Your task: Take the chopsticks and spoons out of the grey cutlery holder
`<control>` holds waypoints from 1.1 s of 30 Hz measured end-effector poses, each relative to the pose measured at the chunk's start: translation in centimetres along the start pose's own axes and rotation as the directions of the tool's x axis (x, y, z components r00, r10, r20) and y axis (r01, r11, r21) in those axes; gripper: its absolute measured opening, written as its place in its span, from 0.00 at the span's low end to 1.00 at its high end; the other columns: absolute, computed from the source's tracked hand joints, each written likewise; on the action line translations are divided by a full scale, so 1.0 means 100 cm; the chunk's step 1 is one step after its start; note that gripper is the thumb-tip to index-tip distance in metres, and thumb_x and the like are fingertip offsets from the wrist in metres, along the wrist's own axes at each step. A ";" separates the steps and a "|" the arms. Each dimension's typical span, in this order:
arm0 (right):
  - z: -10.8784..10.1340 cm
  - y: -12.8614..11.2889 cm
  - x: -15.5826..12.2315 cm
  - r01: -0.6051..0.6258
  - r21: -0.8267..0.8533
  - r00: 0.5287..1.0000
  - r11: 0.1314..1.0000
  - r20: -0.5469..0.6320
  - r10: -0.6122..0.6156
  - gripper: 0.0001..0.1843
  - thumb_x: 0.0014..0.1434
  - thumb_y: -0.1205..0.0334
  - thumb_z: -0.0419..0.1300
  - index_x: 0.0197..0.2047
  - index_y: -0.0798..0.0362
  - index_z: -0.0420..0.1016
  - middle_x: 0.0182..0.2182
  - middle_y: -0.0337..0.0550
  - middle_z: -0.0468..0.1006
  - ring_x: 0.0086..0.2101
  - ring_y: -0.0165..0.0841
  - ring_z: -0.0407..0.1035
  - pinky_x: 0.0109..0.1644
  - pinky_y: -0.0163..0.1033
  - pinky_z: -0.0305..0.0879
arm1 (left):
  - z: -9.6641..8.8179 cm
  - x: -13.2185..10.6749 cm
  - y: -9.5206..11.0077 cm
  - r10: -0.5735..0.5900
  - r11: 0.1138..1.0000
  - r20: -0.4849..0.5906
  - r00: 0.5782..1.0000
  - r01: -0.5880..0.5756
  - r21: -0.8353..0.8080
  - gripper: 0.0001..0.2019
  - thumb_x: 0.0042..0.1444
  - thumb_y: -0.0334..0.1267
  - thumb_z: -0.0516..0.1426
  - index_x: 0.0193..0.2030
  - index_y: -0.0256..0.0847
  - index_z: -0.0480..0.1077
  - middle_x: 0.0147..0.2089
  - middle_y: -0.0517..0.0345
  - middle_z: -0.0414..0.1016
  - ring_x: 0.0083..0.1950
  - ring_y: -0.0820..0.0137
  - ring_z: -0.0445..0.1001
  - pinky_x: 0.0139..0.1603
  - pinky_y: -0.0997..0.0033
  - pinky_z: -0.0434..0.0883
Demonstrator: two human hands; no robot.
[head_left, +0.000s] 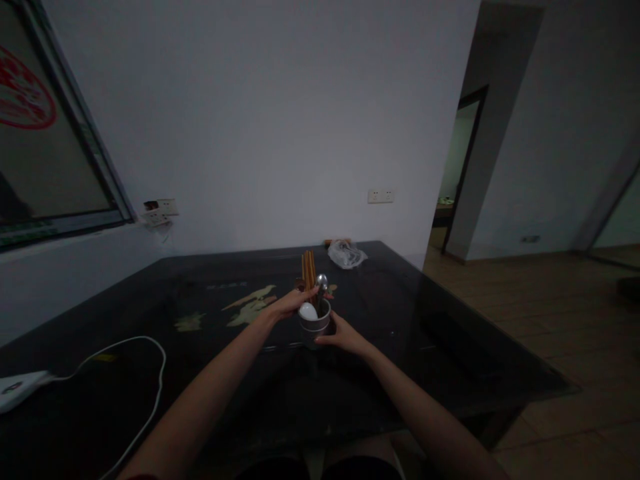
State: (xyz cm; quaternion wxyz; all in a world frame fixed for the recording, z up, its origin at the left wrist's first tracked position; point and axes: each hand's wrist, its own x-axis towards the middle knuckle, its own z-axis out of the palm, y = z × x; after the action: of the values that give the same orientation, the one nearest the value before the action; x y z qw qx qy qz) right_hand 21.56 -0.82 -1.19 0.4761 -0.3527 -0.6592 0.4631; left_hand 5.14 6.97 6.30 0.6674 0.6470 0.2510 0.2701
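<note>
A light grey cup (pixel 314 327) stands over the black table in front of me. My right hand (pixel 346 335) is closed around its right side, with the thumb at the front. A bundle of wooden chopsticks (pixel 309 267) rises above the cup, and my left hand (pixel 291 302) is closed on it just over the rim. Beside the chopsticks, a metal spoon (pixel 322 283) sticks up with its bowl on top. The rounded white end of a spoon (pixel 308 311) shows at the cup's mouth. The lower ends of the chopsticks are hidden by my hand and the cup.
A clear plastic bag (pixel 346 254) lies at the table's far edge. To the left, a white power strip (pixel 23 390) trails a white cable (pixel 161 373) across the black tabletop (pixel 280 393). A wall with sockets (pixel 381 196) borders the far side.
</note>
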 end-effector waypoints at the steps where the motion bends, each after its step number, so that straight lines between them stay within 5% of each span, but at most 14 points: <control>1: 0.000 0.001 0.000 0.007 -0.004 1.000 1.000 -0.003 -0.007 0.48 0.38 0.60 0.72 0.61 0.53 0.58 0.57 0.50 0.67 0.57 0.42 0.61 0.63 0.51 0.53 | 0.000 0.001 -0.002 -0.001 1.000 -0.018 1.000 0.000 -0.011 0.25 0.50 0.52 0.61 0.46 0.32 0.72 0.47 0.41 0.77 0.46 0.60 0.75 0.49 0.62 0.69; 8: -0.001 0.007 0.002 0.014 -0.042 1.000 0.999 -0.004 -0.014 0.47 0.40 0.57 0.72 0.61 0.52 0.58 0.57 0.50 0.67 0.57 0.42 0.61 0.62 0.50 0.53 | 0.000 0.012 -0.001 0.070 0.992 -0.110 0.991 -0.081 -0.098 0.20 0.49 0.48 0.63 0.38 0.31 0.73 0.36 0.47 0.78 0.37 0.66 0.76 0.45 0.67 0.70; 14: -0.003 0.007 0.002 -0.004 -0.073 1.000 0.997 -0.006 0.004 0.47 0.39 0.58 0.72 0.60 0.53 0.58 0.56 0.50 0.68 0.56 0.42 0.62 0.62 0.50 0.53 | 0.005 0.019 0.026 0.133 0.966 -0.127 0.983 -0.157 -0.204 0.16 0.50 0.45 0.63 0.36 0.33 0.70 0.29 0.57 0.73 0.33 0.71 0.74 0.39 0.71 0.72; 21: -0.001 0.002 0.001 0.009 -0.059 1.000 0.998 -0.002 -0.009 0.47 0.38 0.59 0.73 0.60 0.52 0.59 0.56 0.49 0.68 0.57 0.42 0.61 0.63 0.50 0.51 | 0.017 0.019 0.059 0.304 0.904 -0.165 0.938 -0.339 -0.261 0.15 0.51 0.45 0.62 0.32 0.34 0.67 0.25 0.63 0.67 0.28 0.77 0.69 0.46 0.68 0.72; 28: -0.001 0.003 0.000 0.026 -0.037 1.000 0.999 0.009 -0.026 0.46 0.38 0.59 0.73 0.59 0.52 0.60 0.55 0.49 0.69 0.56 0.42 0.62 0.62 0.49 0.53 | 0.026 0.004 0.095 0.399 0.866 -0.213 0.892 -0.443 -0.233 0.14 0.53 0.45 0.61 0.32 0.35 0.66 0.25 0.64 0.65 0.28 0.78 0.67 0.43 0.70 0.72; 33: -0.001 0.002 0.000 0.003 -0.035 1.000 0.999 -0.010 -0.003 0.45 0.37 0.59 0.73 0.58 0.53 0.61 0.55 0.50 0.69 0.55 0.43 0.63 0.61 0.50 0.55 | 0.018 -0.028 0.118 0.408 0.874 -0.305 0.861 -0.464 -0.141 0.12 0.57 0.43 0.57 0.32 0.35 0.66 0.24 0.64 0.63 0.25 0.79 0.63 0.35 0.75 0.71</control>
State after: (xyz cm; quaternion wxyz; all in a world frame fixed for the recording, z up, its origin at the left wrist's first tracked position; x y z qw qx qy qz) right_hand 21.62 -0.75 -1.37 0.4739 -0.3623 -0.6653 0.4489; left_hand 3.92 3.90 18.12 0.6131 0.5707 0.1545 0.5240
